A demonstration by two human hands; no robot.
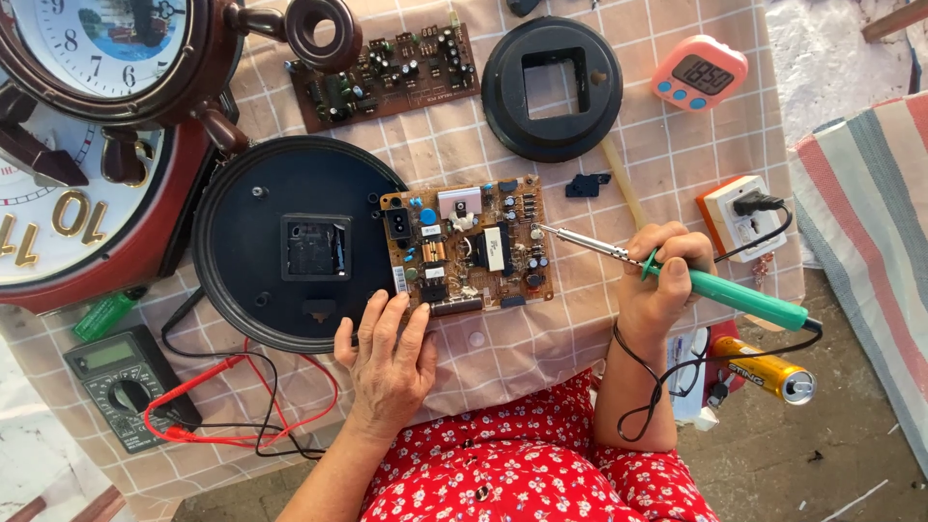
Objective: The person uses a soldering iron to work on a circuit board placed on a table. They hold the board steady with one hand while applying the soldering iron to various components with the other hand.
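Note:
A brown circuit board (468, 246) with several components lies on the checked tablecloth (580, 319). My left hand (390, 358) rests flat on the cloth, fingertips touching the board's near edge. My right hand (663, 275) grips a green-handled soldering iron (735, 295); its metal tip touches the board's right edge. The iron's black cord loops around my right wrist.
A round black clock back (290, 242) lies left of the board. Two clocks (87, 145) sit far left, a multimeter (126, 382) with red and black leads near left. A second board (387, 72), black ring (551, 87), pink timer (698, 72), power socket (739, 215) and yellow can (768, 369) surround.

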